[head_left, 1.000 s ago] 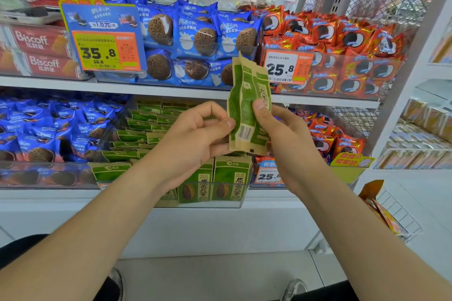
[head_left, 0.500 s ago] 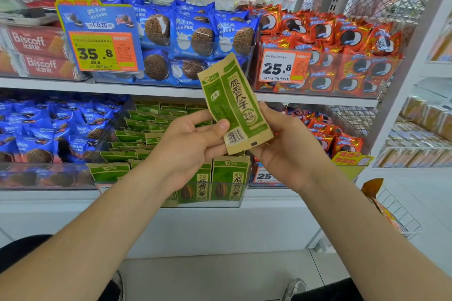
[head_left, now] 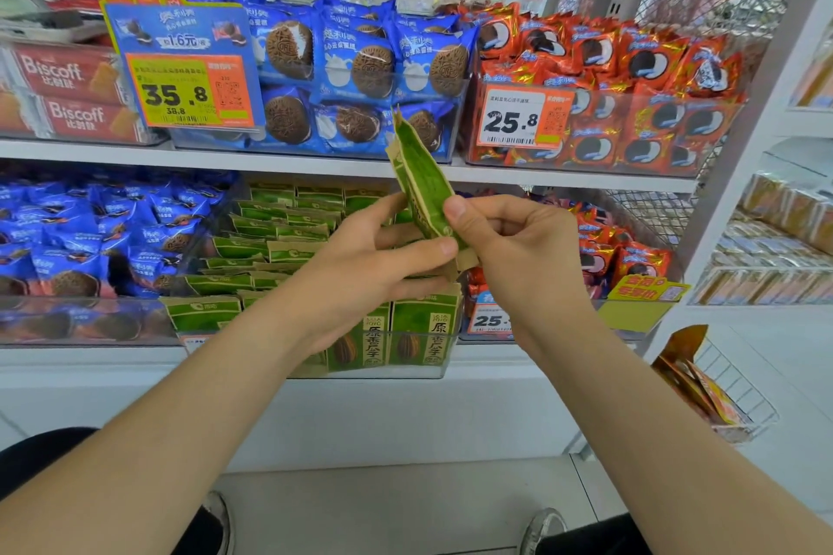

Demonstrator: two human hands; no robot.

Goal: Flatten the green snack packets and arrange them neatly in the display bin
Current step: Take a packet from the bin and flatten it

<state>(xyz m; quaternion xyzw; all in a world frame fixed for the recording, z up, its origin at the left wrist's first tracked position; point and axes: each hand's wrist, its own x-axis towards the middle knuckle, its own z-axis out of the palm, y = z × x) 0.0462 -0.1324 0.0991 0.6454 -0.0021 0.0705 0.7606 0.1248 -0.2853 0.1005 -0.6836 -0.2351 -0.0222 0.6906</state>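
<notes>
A green and tan snack packet (head_left: 421,176) stands almost edge-on in front of the shelves, pinched between both hands. My left hand (head_left: 365,266) grips its lower part with thumb and fingers. My right hand (head_left: 518,248) holds its right edge, thumb on the front. Behind and below them the clear display bin (head_left: 432,367) on the lower shelf holds several more green packets (head_left: 279,234), some upright at the front, others leaning in uneven rows further back.
Blue cookie packs (head_left: 81,239) fill the bin to the left, red-orange packs (head_left: 622,257) the one to the right. The upper shelf (head_left: 315,162) carries blue and orange cookie bins with price tags. A wire basket (head_left: 725,392) hangs at the lower right.
The packet has turned from face-on, with its printed front showing, to nearly edge-on and more upright. Both hands have stayed on it and shifted their grip.
</notes>
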